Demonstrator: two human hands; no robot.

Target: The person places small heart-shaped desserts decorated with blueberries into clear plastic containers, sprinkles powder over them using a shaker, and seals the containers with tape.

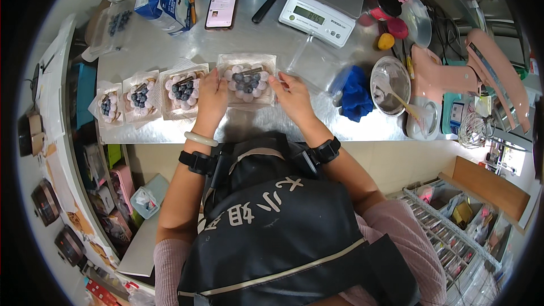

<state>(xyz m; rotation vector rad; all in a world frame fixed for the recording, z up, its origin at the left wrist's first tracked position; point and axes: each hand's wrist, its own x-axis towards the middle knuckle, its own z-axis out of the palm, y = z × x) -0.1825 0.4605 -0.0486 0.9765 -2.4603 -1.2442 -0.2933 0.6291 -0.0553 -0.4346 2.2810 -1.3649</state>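
While both of my hands frame the clear box on the steel counter, the job as I read it is closing or seating its lid squarely, so I want even pressure from both sides. My left hand lies flat against the box's left edge, fingers together and pointing away from me. My right hand touches the right edge, and its fingertips look pinched on the rim or a corner of the lid, though I cannot tell for sure how tight that pinch is. Inside sits a small round cake, ringed with pale cream dollops and heaped with blueberries in the middle, with a dark strip across the top.

To do this well I judge I should press only on the plastic rim and never let the lid sag onto the cream. The berries stand tall, so the lid should come down level, not tilted. Three packed cakes stand in a row just beside my left hand, the nearest nearly touching it, so I should keep that wrist from nudging them. A loose clear lid lies just beyond my right hand, below the kitchen scale, and a blue cloth lies near on the right.
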